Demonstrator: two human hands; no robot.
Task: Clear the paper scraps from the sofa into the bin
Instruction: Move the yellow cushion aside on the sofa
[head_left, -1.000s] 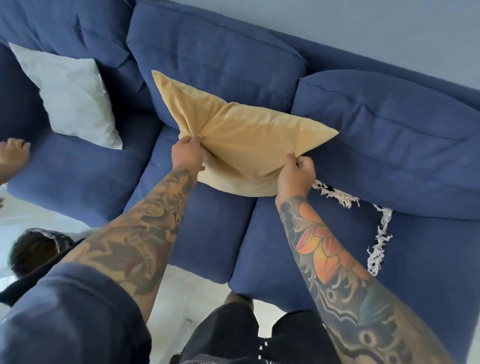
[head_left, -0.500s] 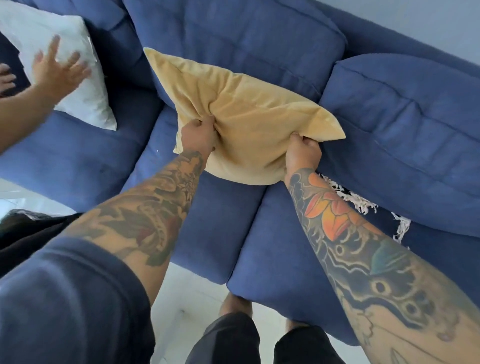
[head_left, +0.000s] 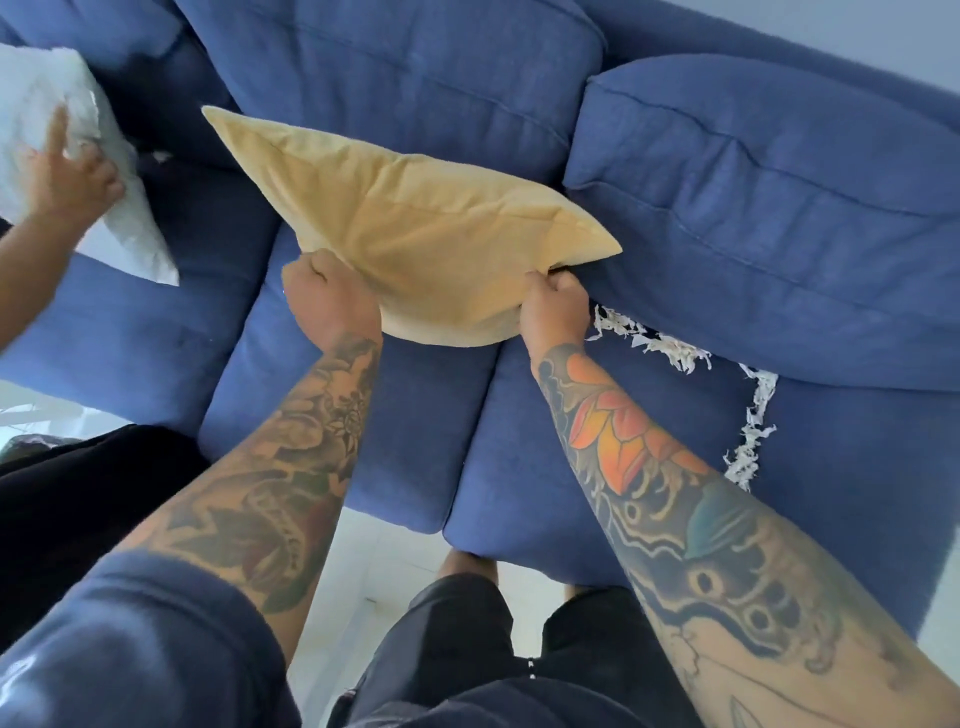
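Observation:
A yellow cushion (head_left: 415, 228) is held over the middle seat of the blue sofa (head_left: 363, 415), leaning toward its back cushions. My left hand (head_left: 327, 296) grips its lower left edge. My right hand (head_left: 553, 306) grips its lower right edge near the corner. White shredded paper scraps (head_left: 670, 351) lie in a line along the crease under the right back cushion (head_left: 779, 208), and a second strip of scraps (head_left: 750, 431) runs down the right seat. No bin is in view.
At the left, another person's hand (head_left: 67, 182) holds a white cushion (head_left: 47, 119) over the left seat. A dark-clothed figure (head_left: 78, 499) is at the lower left. Pale floor (head_left: 374, 566) shows in front of the sofa, by my legs.
I have kept both hands on the yellow cushion, which sits a little lower and further right. The other person's hand has closed on the white cushion and lifted it.

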